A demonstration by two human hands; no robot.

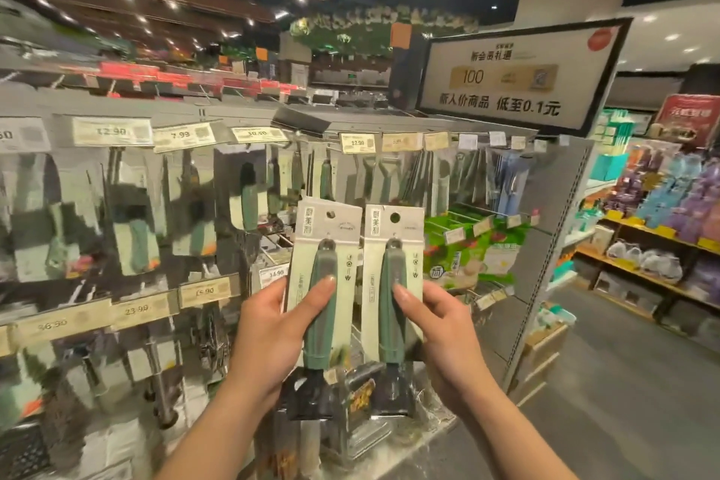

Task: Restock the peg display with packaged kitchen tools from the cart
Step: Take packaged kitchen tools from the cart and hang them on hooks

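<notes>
I hold up two packaged kitchen tools side by side in front of the peg display (249, 117). My left hand (272, 331) grips the left package (325, 245), thumb across its green handle. My right hand (440, 331) grips the right package (393, 242) the same way. Each pack has a pale card with a hang hole at the top, a green handle and a dark blade end in clear plastic below. Both hang holes are free of any peg. The cart is not in view.
Pegs hold rows of similar green-handled tools, with price tags (183, 136) along the rails. Green bags (459, 249) hang to the right of the packs. A promotional sign (518, 78) stands on top of the shelf end. An aisle floor (623, 401) and stocked shelves (662, 245) lie to the right.
</notes>
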